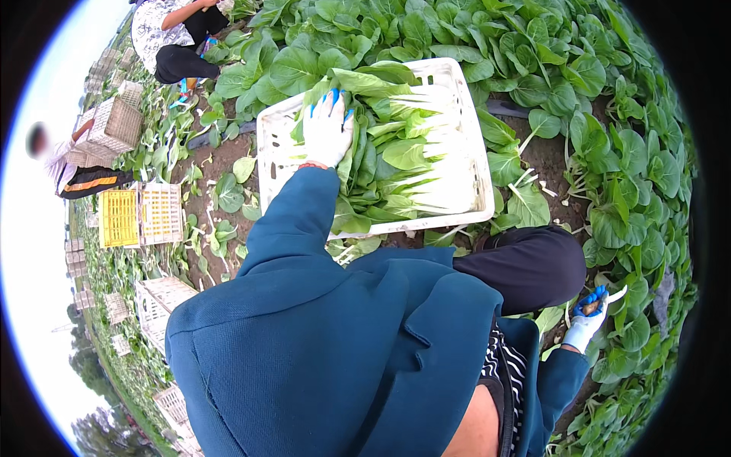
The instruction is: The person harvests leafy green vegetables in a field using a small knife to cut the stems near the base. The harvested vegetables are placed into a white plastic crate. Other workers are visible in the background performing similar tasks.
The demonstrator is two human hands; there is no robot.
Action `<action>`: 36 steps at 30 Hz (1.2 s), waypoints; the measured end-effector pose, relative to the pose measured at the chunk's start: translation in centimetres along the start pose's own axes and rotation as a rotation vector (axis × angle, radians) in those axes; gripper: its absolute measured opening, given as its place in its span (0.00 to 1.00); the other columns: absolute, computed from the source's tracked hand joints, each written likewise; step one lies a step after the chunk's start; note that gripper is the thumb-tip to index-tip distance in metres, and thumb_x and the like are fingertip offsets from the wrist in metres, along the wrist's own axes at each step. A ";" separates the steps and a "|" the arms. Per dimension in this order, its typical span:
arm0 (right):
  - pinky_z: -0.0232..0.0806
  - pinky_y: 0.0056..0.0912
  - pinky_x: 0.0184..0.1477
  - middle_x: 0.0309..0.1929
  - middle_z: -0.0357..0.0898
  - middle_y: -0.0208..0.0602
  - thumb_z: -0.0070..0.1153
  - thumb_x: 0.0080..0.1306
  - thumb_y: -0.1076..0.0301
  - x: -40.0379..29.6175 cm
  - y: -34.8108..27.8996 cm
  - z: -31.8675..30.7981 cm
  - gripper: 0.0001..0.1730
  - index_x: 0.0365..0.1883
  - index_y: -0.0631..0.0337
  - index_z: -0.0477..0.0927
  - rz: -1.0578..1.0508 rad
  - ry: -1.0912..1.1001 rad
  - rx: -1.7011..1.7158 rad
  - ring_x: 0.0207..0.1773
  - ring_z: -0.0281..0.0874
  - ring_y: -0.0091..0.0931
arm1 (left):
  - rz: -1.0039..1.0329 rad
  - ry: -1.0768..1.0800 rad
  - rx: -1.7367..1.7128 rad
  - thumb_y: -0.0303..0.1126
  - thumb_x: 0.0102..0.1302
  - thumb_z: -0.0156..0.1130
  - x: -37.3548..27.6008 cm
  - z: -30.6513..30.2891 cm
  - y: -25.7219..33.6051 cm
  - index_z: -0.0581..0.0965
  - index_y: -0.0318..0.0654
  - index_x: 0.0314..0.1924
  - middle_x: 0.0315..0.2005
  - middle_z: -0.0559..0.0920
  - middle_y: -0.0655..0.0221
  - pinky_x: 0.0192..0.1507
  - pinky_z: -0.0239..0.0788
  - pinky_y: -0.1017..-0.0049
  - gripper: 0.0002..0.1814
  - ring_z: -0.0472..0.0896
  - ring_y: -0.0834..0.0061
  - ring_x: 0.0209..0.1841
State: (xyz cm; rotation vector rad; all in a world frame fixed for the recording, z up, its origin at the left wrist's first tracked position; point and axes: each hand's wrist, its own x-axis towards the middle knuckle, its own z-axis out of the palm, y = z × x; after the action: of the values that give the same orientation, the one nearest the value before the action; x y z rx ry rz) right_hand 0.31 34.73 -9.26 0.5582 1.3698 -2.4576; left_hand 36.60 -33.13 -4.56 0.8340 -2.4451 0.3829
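Note:
My left hand [330, 130], in a white work glove with blue fingertips, lies flat with spread fingers on the leafy ends of cut bok choy [400, 148]. The greens fill much of a white perforated plastic crate [483, 188], their pale stalks pointing right. Off to the lower right, beyond my bent knee [531, 265], my right hand [585, 324] wears a matching glove. It grips the wooden handle of a small curved harvesting knife [617, 295], whose light blade points away from the fist. Part of the handle is hidden by the fingers.
Growing bok choy [634, 154] covers the right and far side. Loose leaves lie on the soil left of my crate. A yellow crate [119, 218] and white crates [163, 214] stand at left. One person [165, 40] crouches at upper left; another [68, 165] handles stacked crates [114, 125].

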 end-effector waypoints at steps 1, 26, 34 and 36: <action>0.72 0.18 0.28 0.36 0.86 0.27 0.57 0.73 0.62 -0.4 0.4 -0.9 0.12 0.49 0.59 0.81 0.014 0.029 -0.021 0.27 0.77 0.18 | -0.018 -0.020 -0.012 0.44 0.65 0.61 -0.2 0.7 0.2 0.76 0.42 0.61 0.59 0.78 0.56 0.62 0.62 0.57 0.26 0.75 0.54 0.59; 0.61 0.15 0.22 0.30 0.83 0.26 0.55 0.73 0.49 -8.7 2.2 14.3 0.23 0.57 0.56 0.80 -0.067 -0.116 -0.750 0.23 0.68 0.11 | 0.132 -0.796 -0.040 0.54 0.70 0.53 9.6 -3.3 -3.1 0.76 0.39 0.60 0.54 0.80 0.54 0.56 0.71 0.57 0.30 0.78 0.53 0.56; 0.66 0.23 0.26 0.27 0.76 0.24 0.58 0.70 0.56 -0.8 7.7 11.5 0.32 0.71 0.52 0.69 -0.022 -0.303 -1.002 0.26 0.72 0.15 | 0.494 -0.450 -0.379 0.55 0.68 0.59 20.9 -10.5 24.0 0.81 0.41 0.56 0.41 0.86 0.56 0.46 0.75 0.64 0.27 0.85 0.57 0.43; 0.68 0.26 0.30 0.28 0.76 0.25 0.57 0.69 0.58 1.1 9.7 11.8 0.33 0.72 0.52 0.68 -0.001 -0.407 -1.000 0.28 0.72 0.17 | 0.675 -0.542 -0.341 0.59 0.67 0.58 21.6 -6.2 32.3 0.80 0.42 0.56 0.41 0.86 0.52 0.46 0.75 0.64 0.30 0.85 0.56 0.43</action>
State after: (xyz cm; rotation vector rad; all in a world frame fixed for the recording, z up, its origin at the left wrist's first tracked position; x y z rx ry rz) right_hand 0.99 19.55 -11.41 -0.1700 2.0804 -1.4349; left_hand 4.14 -16.09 9.62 -0.0780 -3.1349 -0.0548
